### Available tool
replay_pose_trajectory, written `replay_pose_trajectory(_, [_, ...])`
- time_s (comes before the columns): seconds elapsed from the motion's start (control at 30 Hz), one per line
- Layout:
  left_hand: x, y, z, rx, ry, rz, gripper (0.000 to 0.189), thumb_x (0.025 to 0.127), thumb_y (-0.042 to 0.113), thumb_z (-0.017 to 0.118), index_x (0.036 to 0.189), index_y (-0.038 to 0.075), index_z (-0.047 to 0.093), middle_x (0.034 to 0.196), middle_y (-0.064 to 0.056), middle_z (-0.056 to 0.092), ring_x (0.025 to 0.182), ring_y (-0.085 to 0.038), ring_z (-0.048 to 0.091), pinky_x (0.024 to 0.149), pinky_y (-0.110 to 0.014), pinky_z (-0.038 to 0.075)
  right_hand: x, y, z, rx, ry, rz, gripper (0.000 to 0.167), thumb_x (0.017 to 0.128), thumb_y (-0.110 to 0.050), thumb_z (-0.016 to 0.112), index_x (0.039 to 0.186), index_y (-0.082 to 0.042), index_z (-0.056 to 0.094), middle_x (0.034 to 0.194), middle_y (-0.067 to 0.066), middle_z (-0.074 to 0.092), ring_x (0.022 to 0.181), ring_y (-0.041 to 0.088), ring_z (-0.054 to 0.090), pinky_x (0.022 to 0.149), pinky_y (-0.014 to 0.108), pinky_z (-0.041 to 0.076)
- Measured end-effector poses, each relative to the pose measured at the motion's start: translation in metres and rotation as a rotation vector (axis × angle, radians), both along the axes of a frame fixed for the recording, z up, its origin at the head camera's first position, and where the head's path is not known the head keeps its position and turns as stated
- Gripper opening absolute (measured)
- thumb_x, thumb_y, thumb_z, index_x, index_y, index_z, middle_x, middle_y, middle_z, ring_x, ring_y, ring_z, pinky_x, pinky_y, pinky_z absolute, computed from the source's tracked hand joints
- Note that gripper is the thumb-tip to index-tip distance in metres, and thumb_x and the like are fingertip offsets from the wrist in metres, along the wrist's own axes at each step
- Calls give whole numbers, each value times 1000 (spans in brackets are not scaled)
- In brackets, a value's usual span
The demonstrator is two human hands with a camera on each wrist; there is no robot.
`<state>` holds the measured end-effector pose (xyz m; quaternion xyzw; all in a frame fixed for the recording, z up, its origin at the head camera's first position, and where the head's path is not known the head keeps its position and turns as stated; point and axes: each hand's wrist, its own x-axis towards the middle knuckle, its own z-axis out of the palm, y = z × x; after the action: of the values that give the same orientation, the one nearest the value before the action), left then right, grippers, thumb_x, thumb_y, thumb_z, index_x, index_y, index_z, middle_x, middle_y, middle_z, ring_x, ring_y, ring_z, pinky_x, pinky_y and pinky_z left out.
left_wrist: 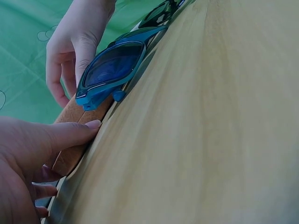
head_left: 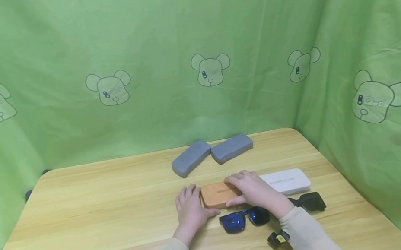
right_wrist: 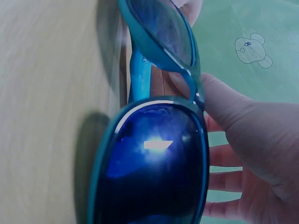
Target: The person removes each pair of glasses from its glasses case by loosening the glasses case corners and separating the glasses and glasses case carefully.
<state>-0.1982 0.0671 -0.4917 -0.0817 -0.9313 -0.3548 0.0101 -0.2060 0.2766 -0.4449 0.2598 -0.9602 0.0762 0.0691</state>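
An orange glasses case (head_left: 215, 195) with dark lettering lies closed on the table. At its left end my left hand (head_left: 191, 210) holds it, thumb along the front edge and fingers round the end. My right hand (head_left: 254, 188) grips the right part from above, thumb at the front and fingers over the back. Just in front of the case, sunglasses with blue mirrored lenses (head_left: 234, 223) stand on the table; in the right wrist view these sunglasses (right_wrist: 154, 163) hide much of the case. A white glasses case (head_left: 288, 181) lies at the right, partly behind my right hand.
Two grey glasses cases (head_left: 192, 158) lie near the table's back edge. Black sunglasses (head_left: 311, 202) rest at the right, partly covered by my right forearm. Green curtains (head_left: 167, 117) with bear-head prints surround the wooden table (head_left: 95, 229).
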Motion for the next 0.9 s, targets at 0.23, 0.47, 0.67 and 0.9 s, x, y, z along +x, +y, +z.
replay_pose_trajectory(0.23, [1, 0, -1, -21, 5, -5, 88, 62, 43, 89, 133, 4, 54, 147, -18, 46, 142, -42, 31, 119, -61, 17, 2, 2, 3, 18, 12, 20, 69, 72, -56, 76, 123, -11, 62, 117, 11, 67, 103, 31, 63, 89, 51, 52])
replay_pose_trajectory(0.47, [2, -1, 5, -2, 7, -27, 89, 62, 40, 89, 134, 5, 52, 144, -20, 47, 140, -45, 32, 117, -64, 18, 2, 4, 9, 12, 17, 53, 66, 74, -54, 76, 123, -12, 62, 114, 9, 67, 100, 27, 64, 86, 48, 54])
replay_pose_trajectory(0.67, [4, -4, 14, 28, -15, -47, 89, 62, 36, 90, 136, 5, 51, 142, -21, 49, 138, -47, 34, 117, -65, 18, 4, 8, 19, 11, 47, 40, 70, 76, -54, 75, 127, -10, 60, 119, 11, 67, 104, 29, 66, 89, 47, 55])
replay_pose_trajectory(0.9, [7, -6, 25, 63, -26, -54, 87, 66, 36, 88, 138, 7, 50, 142, -18, 52, 134, -43, 41, 114, -64, 24, 4, 15, 29, -5, 38, -7, 67, 80, -51, 74, 130, -9, 59, 123, 15, 65, 109, 33, 64, 93, 52, 53])
